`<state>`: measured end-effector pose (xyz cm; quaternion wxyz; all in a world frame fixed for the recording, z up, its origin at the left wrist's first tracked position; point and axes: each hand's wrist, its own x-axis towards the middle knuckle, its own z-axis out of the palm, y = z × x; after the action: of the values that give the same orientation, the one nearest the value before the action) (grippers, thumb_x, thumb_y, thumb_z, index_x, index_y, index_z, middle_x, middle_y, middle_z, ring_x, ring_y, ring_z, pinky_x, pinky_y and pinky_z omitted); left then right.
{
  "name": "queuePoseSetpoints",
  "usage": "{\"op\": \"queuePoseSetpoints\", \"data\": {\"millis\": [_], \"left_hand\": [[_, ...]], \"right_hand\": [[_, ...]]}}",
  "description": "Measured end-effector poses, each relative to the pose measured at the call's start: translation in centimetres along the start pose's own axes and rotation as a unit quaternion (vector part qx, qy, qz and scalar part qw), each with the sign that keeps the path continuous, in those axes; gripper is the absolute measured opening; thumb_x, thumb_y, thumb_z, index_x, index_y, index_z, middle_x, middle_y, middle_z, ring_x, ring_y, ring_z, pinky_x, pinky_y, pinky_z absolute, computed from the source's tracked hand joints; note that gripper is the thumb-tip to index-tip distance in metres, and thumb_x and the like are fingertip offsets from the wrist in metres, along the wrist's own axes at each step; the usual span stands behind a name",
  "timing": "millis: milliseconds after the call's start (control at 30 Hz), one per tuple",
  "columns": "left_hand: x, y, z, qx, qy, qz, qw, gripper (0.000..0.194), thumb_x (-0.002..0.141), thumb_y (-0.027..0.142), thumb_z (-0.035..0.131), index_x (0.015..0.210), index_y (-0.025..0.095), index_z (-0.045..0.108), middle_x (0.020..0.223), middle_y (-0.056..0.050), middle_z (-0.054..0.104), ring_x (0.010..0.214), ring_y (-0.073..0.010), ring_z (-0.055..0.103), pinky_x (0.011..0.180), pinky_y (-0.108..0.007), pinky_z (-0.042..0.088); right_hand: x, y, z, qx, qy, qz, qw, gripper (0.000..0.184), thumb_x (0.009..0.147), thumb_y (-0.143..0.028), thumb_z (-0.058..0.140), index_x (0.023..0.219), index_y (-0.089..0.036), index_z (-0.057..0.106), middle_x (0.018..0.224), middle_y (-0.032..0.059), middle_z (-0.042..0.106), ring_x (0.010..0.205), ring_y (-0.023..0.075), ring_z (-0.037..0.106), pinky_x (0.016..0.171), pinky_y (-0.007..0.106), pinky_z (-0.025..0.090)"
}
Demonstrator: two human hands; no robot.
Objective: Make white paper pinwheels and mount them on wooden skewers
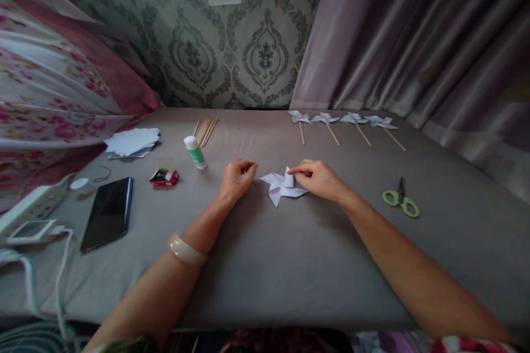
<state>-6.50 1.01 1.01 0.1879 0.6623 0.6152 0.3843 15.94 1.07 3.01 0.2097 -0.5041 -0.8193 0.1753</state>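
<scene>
A white paper pinwheel (pixel 278 183) lies on the grey cloth between my hands, its pointed blades spread and one fold standing up on the right. My right hand (pixel 319 178) has its index finger against that raised fold, with the other fingers curled under. Left of the pinwheel, a short gap away, my left hand (pixel 237 179) is closed, thumb and fingertips together. Anything held in those fingertips is hidden or too small to name.
Left: a glue stick (pixel 195 153), wooden sticks (pixel 207 132), a small red box (pixel 164 177), stacked white paper (pixel 131 142), a black phone (pixel 107 214) and a power strip (pixel 35 207). Several pinwheels on sticks (pixel 326 117) lie at the back right; green-handled scissors (pixel 401 198) lie nearer.
</scene>
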Motion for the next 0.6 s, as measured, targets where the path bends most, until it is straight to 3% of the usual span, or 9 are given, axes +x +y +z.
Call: {"op": "queuePoseSetpoints", "data": {"millis": [100,233,433,600], "left_hand": [[0.2,-0.5,0.2,-0.016,0.006,-0.019,1.0,0.03,0.081,0.031,0.053,0.088,0.012,0.075,0.074,-0.006,0.069,0.067,-0.0155,0.057,0.06,-0.024,0.042],[0.3,-0.9,0.3,-0.004,0.011,-0.018,1.0,0.03,0.081,0.031,0.053,0.089,0.012,0.075,0.075,-0.006,0.07,0.068,-0.0156,0.058,0.061,-0.024,0.042],[-0.4,-0.6,0.2,0.058,0.012,-0.001,0.998,0.027,0.083,0.027,0.053,0.088,0.013,0.076,0.081,-0.008,0.071,0.072,-0.0164,0.06,0.067,-0.026,0.045],[-0.8,-0.1,0.4,0.088,0.022,0.007,0.996,0.024,0.083,0.024,0.054,0.087,0.013,0.076,0.081,-0.008,0.07,0.073,-0.016,0.061,0.071,-0.025,0.046]], "right_hand": [[-1.0,0.1,0.8,-0.017,0.042,-0.014,0.999,0.03,0.082,-0.011,0.05,0.097,-0.018,0.074,0.089,0.0048,0.067,0.079,0.0145,0.059,0.075,0.024,0.043],[-1.8,-0.7,1.8,-0.093,0.018,-0.06,0.994,0.032,0.084,-0.011,0.049,0.102,-0.021,0.073,0.092,0.0063,0.066,0.09,0.018,0.057,0.083,0.029,0.04],[-1.7,-1.4,2.0,-0.163,-0.011,-0.075,0.984,0.03,0.084,-0.011,0.049,0.095,-0.022,0.074,0.092,0.0084,0.064,0.094,0.0214,0.055,0.081,0.032,0.039],[-1.3,-1.0,0.7,-0.043,0.042,-0.059,0.996,0.032,0.082,-0.013,0.047,0.1,-0.02,0.073,0.091,0.0065,0.065,0.083,0.0173,0.058,0.077,0.028,0.042]]}}
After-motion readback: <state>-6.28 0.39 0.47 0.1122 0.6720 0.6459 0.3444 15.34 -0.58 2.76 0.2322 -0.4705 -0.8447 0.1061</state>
